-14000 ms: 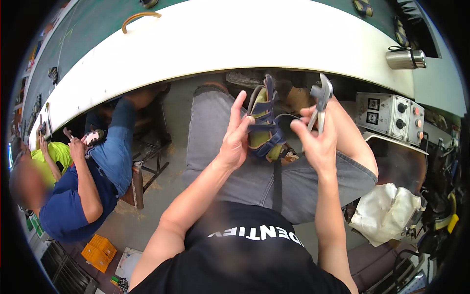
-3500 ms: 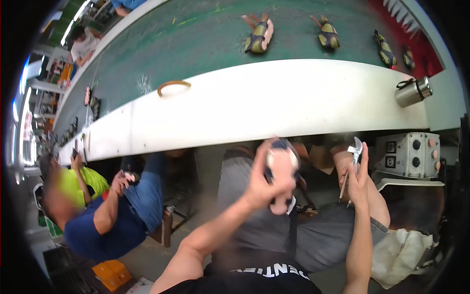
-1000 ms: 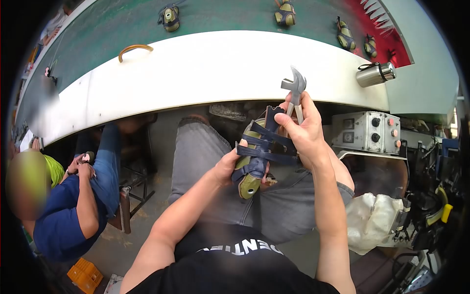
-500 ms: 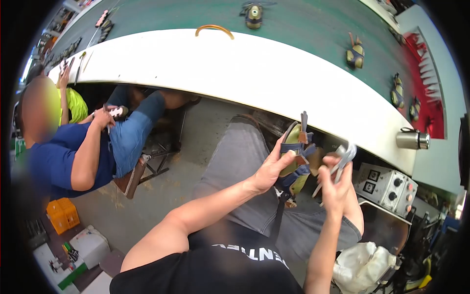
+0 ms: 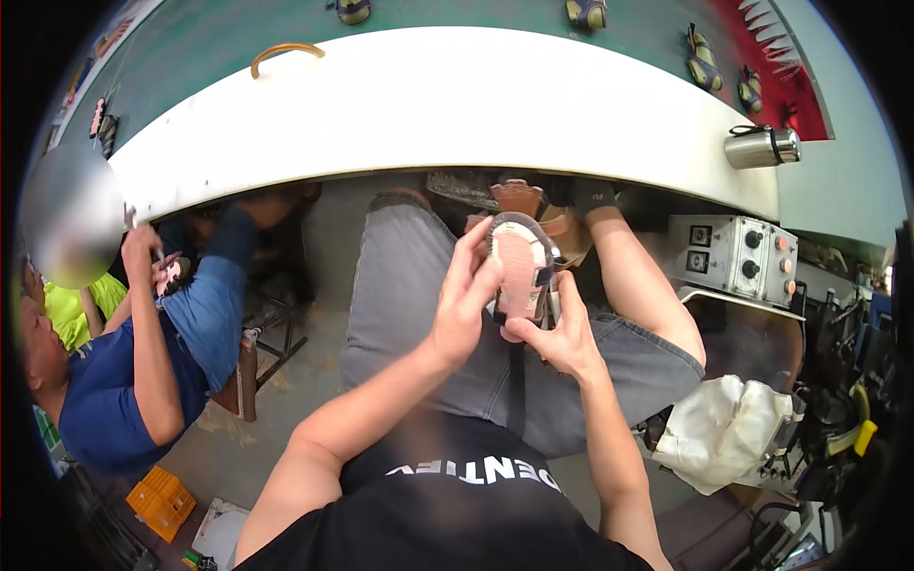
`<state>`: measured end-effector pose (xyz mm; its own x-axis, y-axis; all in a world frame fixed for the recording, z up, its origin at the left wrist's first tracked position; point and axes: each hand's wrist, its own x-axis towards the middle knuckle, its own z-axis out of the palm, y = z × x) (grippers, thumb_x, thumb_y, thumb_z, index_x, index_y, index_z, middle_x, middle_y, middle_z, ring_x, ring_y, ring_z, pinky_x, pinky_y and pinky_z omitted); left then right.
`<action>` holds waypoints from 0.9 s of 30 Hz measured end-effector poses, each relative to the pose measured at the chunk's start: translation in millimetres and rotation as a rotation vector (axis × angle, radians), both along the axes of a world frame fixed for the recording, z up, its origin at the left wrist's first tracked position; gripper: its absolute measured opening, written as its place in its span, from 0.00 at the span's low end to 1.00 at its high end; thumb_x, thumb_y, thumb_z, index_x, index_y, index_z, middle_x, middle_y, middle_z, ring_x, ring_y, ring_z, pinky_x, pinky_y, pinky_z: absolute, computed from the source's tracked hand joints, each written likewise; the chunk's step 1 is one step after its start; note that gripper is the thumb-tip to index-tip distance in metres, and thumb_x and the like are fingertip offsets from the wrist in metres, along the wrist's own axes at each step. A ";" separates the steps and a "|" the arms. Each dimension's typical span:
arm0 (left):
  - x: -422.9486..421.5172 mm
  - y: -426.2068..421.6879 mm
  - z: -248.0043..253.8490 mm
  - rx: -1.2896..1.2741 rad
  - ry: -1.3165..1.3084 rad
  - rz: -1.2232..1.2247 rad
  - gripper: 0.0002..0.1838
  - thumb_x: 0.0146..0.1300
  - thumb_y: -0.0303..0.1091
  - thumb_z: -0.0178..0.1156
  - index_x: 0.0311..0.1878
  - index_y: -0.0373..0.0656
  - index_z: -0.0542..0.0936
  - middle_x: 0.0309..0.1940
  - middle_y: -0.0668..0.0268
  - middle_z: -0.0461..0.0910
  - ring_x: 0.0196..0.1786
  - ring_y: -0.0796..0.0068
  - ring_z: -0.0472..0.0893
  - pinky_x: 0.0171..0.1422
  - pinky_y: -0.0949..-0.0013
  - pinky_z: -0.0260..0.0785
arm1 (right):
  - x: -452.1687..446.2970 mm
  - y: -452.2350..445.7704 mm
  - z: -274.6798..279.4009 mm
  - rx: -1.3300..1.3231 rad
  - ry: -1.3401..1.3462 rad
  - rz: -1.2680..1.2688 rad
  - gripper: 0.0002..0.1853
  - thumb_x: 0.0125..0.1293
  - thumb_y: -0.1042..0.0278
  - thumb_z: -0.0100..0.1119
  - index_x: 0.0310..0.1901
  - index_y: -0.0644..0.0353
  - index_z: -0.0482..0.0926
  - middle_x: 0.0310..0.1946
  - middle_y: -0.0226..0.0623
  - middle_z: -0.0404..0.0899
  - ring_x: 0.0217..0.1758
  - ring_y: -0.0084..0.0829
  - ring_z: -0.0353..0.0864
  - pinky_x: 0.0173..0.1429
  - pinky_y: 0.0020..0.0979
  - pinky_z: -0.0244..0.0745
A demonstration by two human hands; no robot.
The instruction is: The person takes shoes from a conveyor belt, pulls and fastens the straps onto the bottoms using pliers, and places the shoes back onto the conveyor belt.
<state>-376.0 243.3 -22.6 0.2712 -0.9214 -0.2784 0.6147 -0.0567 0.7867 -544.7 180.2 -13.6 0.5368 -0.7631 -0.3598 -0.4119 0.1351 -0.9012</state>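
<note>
A sandal on a shoe last [image 5: 520, 271] is held over my lap, its pinkish-brown underside facing up with a pale strip at the upper end. My left hand [image 5: 465, 306] is closed around its left side. At the lower right, my right hand [image 5: 569, 335] is closed on it too, the thumb pressing near the lower end. A narrow grey metal piece shows by the right fingers, perhaps part of the pliers; the rest is hidden. Below the bench edge, between my knees, stands a brown stand [image 5: 519, 197], partly hidden by the sandal.
Across the front runs a white bench edge [image 5: 409, 105] with a green belt [image 5: 457, 17] carrying several sandals. A steel flask [image 5: 762, 147] stands at right above a control box [image 5: 733, 262]. On the left sits a co-worker [image 5: 124, 400], near an orange crate [image 5: 162, 502].
The sandal has been turned underside up and moved left. My right hand has come from the right, where it held metal pliers, onto the sandal. The view has shifted.
</note>
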 end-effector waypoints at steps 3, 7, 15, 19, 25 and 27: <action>14.2 -24.0 -18.8 0.085 0.133 -0.094 0.26 0.81 0.50 0.48 0.68 0.40 0.72 0.54 0.64 0.80 0.57 0.74 0.79 0.65 0.67 0.71 | -1.6 6.0 -9.4 0.004 0.095 0.091 0.42 0.52 0.51 0.81 0.61 0.68 0.70 0.52 0.50 0.83 0.57 0.39 0.83 0.64 0.39 0.75; 20.6 -47.4 -30.0 0.202 0.280 -0.134 0.26 0.79 0.54 0.51 0.61 0.39 0.79 0.46 0.64 0.85 0.50 0.72 0.84 0.61 0.65 0.75 | -1.7 4.0 -19.0 0.110 0.068 0.024 0.38 0.57 0.50 0.78 0.60 0.68 0.72 0.53 0.43 0.81 0.56 0.30 0.80 0.64 0.35 0.74; 7.6 -46.4 -12.8 0.173 0.131 -0.049 0.22 0.77 0.50 0.54 0.54 0.38 0.80 0.43 0.64 0.85 0.45 0.74 0.84 0.53 0.68 0.77 | -5.6 6.9 -9.7 0.181 -0.035 0.089 0.46 0.59 0.47 0.75 0.69 0.70 0.66 0.62 0.52 0.77 0.66 0.43 0.78 0.70 0.39 0.71; 13.0 -42.5 -40.9 0.247 0.347 -0.079 0.19 0.78 0.48 0.53 0.52 0.40 0.79 0.42 0.64 0.85 0.44 0.73 0.85 0.52 0.68 0.78 | -6.1 18.2 -26.4 0.196 0.008 0.078 0.46 0.60 0.41 0.72 0.68 0.69 0.66 0.61 0.55 0.78 0.66 0.47 0.79 0.69 0.41 0.70; -5.6 -33.8 -32.4 0.214 0.181 -0.015 0.17 0.79 0.47 0.52 0.51 0.41 0.78 0.41 0.64 0.84 0.43 0.74 0.84 0.52 0.67 0.77 | -16.8 29.1 -28.5 0.123 0.148 0.037 0.32 0.64 0.51 0.73 0.60 0.66 0.73 0.44 0.39 0.82 0.43 0.26 0.82 0.48 0.31 0.78; -5.6 -40.7 -43.7 0.248 0.179 -0.006 0.18 0.79 0.48 0.53 0.52 0.41 0.79 0.40 0.65 0.83 0.43 0.75 0.83 0.52 0.68 0.77 | -14.4 31.3 -38.7 0.194 0.155 -0.019 0.31 0.65 0.55 0.73 0.60 0.67 0.72 0.41 0.36 0.82 0.33 0.21 0.80 0.36 0.28 0.78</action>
